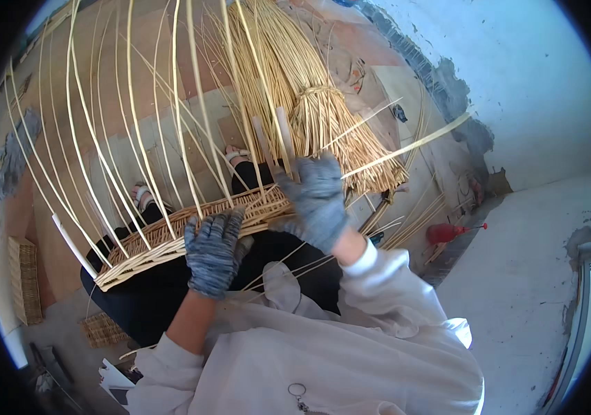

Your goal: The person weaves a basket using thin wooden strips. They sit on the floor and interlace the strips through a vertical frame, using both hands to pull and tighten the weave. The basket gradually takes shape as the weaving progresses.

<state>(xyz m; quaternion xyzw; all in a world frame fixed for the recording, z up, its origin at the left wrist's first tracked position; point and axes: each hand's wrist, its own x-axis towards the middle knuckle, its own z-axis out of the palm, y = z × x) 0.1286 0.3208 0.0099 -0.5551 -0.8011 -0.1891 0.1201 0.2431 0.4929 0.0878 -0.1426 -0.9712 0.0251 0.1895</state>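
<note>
Part-woven wicker basket [145,263] lies across the person's lap, pale stakes [73,245] rising from it. Gloved left hand [214,252] grips the near wall, fingers together. Gloved right hand [320,202] is at the right end; whether its fingers pinch anything cannot be determined. Tied wicker bundle [317,104] lies beyond.

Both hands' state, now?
Left hand: closed on the near edge of the woven basket.
Right hand: at its right end; grip on the pale cane can't be told.
</note>
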